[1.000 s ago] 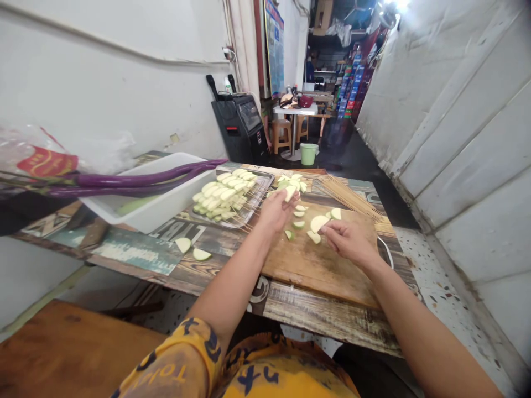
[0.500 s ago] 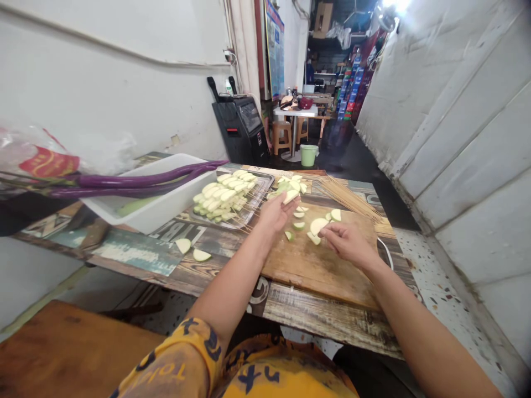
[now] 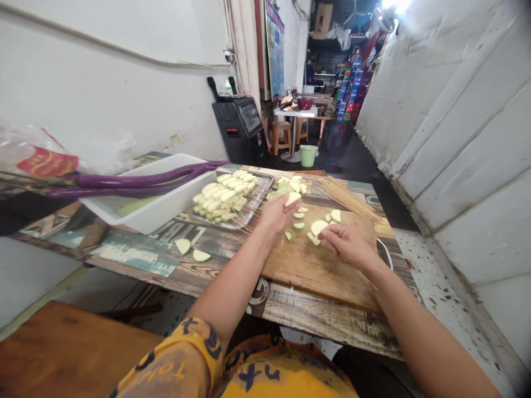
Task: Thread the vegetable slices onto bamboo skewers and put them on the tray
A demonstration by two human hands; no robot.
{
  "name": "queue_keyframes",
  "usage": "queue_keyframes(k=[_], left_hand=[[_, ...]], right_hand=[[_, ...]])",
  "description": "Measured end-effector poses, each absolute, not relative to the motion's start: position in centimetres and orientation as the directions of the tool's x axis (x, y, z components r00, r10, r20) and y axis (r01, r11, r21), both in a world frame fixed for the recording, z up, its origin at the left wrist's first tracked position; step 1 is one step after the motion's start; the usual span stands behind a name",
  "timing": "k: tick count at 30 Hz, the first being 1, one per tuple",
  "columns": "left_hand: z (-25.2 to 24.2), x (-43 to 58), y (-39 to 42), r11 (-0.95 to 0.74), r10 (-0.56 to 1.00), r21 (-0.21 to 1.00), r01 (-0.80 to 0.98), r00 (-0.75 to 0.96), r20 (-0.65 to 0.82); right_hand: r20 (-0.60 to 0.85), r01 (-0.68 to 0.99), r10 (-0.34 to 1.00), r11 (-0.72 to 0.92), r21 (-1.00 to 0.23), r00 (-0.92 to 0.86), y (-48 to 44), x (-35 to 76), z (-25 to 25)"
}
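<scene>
My left hand (image 3: 275, 214) is raised over the far left edge of a wooden cutting board (image 3: 307, 271), fingers curled round a pale, green-skinned vegetable slice (image 3: 292, 198). Over the board, my right hand (image 3: 344, 243) is closed, its thumb and fingertips pinched at the edge of a rounder vegetable slice (image 3: 318, 226). Whether a thin stick is also in that hand cannot be made out. Several cut pieces (image 3: 298, 226) lie around on the board, with a pile of slices (image 3: 286, 187) behind it. Skewered slices (image 3: 224, 194) are stacked on a metal tray (image 3: 265, 181) to the left.
Bamboo skewers (image 3: 352, 200) lie spread at the table's far right. A white tub (image 3: 145, 218) with long purple eggplants (image 3: 145, 179) across it stands left. Two loose slices (image 3: 201, 255) rest near the front edge. A black speaker (image 3: 243, 130) stands behind the table.
My left hand has shifted very slightly right with its slice. My right hand stays almost in place at the rounder slice.
</scene>
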State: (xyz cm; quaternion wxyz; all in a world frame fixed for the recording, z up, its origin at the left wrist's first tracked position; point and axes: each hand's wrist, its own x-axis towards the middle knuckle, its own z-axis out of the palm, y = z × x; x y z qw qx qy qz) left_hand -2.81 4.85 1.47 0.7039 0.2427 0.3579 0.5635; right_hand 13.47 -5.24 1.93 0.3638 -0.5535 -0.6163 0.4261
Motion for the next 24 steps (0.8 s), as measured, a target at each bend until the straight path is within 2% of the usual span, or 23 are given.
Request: queue_keyframes(k=[15, 18, 21, 23, 24], left_hand=[[1.2, -2.0, 4.2, 0.267, 0.964, 0.735, -0.623, 0.158, -0.216], [1.2, -2.0, 4.2, 0.275, 0.961, 0.730, -0.626, 0.164, -0.221], [1.2, -2.0, 4.3, 0.282, 0.959, 0.725, -0.628, 0.162, -0.232], [1.1, -2.0, 4.3, 0.286, 0.958, 0.723, -0.629, 0.164, -0.236], [1.0, -2.0, 4.3, 0.286, 0.958, 0.723, -0.629, 0.164, -0.236]], right_hand=[[-0.052, 0.303, 0.998, -0.036, -0.952, -0.043, -5.6, 12.3, 2.0], [-0.156, 0.148, 0.987, -0.150, -0.978, -0.032, -5.7, 12.0, 2.0], [-0.276, -0.038, 0.953, -0.282, -0.959, -0.125, -5.6, 11.9, 1.9], [-0.267, -0.016, 0.955, -0.271, -0.962, -0.126, -5.5, 11.8, 1.5], [-0.216, 0.063, 0.973, -0.211, -0.975, -0.081, -5.5, 11.7, 1.3]])
